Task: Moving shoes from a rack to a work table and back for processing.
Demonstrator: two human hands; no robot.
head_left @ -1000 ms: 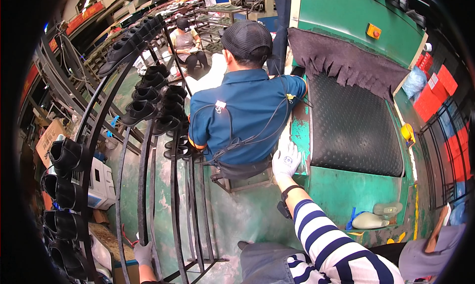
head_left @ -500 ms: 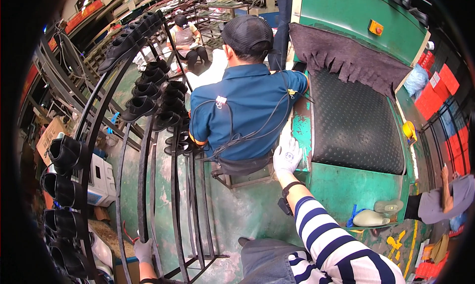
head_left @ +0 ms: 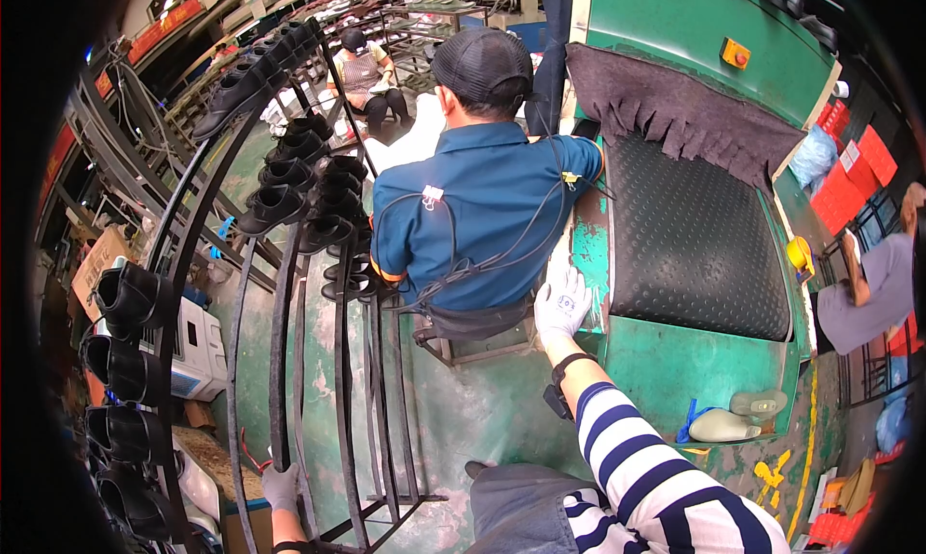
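Note:
My right hand [head_left: 562,303], in a white glove, lies flat with fingers spread on the worn green edge of a machine [head_left: 675,371], beside its black rubber belt [head_left: 694,245]. It holds nothing. A striped sleeve covers that arm. At the lower left, my gloved left hand [head_left: 280,486] grips a black bar of the curved metal rack [head_left: 280,361]. Black boots [head_left: 289,168] hang in rows on the rack's upper part. Just beyond my right hand, a co-worker [head_left: 482,207] in a blue shirt and black cap sits facing away from me.
More black boots [head_left: 125,361] hang at the far left. A white box-shaped unit [head_left: 198,347] stands behind the rack. A pale shoe last [head_left: 723,424] lies on the machine's near corner. One person [head_left: 362,67] sits far back; another [head_left: 868,284] stands at the right edge.
Both my hands stay where they were. The view has shifted slightly, and the person in grey at the right edge has come further into view.

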